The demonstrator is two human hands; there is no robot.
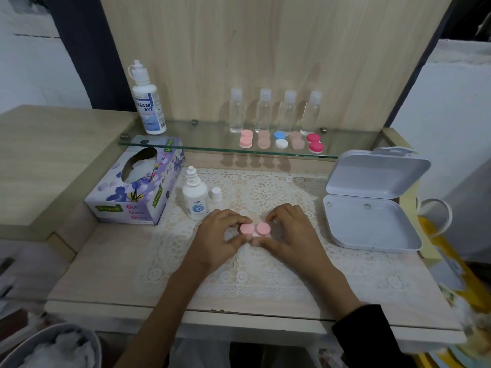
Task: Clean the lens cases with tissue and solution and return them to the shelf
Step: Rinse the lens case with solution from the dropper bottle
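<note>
The left hand (pixel 220 232) and right hand (pixel 291 231) meet over the lace mat (pixel 265 277), each pinching one end of a pink lens case (pixel 255 229), fingers curled round its two caps. Its white base is mostly hidden and blurred. On the glass shelf (pixel 207 139), two of the five shelf cases (pixel 263 140) look faint, perhaps pale pink.
</note>
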